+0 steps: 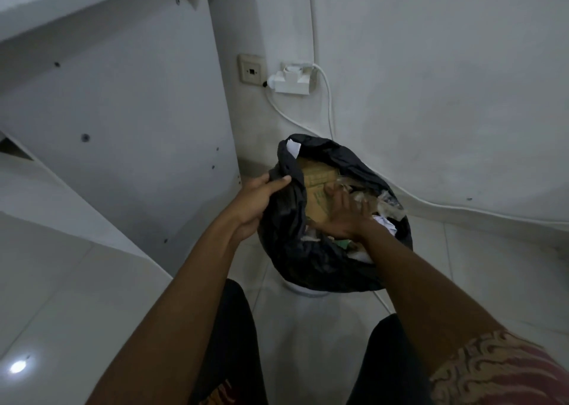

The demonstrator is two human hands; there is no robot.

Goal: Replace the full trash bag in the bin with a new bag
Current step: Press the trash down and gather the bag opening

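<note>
The full black trash bag (308, 250) sits in the bin (303, 292) on the floor (462, 266), in the corner by the wall (431, 81). Only a bit of the white bin shows under the bag. The bag is right in front of both hands, with its mouth open and facing up. Its edge runs in a ring around the trash.

The left hand (258, 201) is at the left side of the bag. Its fingers (281, 181) are closed tight on a bunch of the black edge. The right hand (345, 215) is over the middle, resting flat on the cardboard (318, 201) and other trash. Its fingers are spread out and hold nothing.

The right side of the edge looks loose, and the right hand is closer to it. It likely needs to grab that side next so the bag can be pulled shut. No new bag can be seen.
</note>
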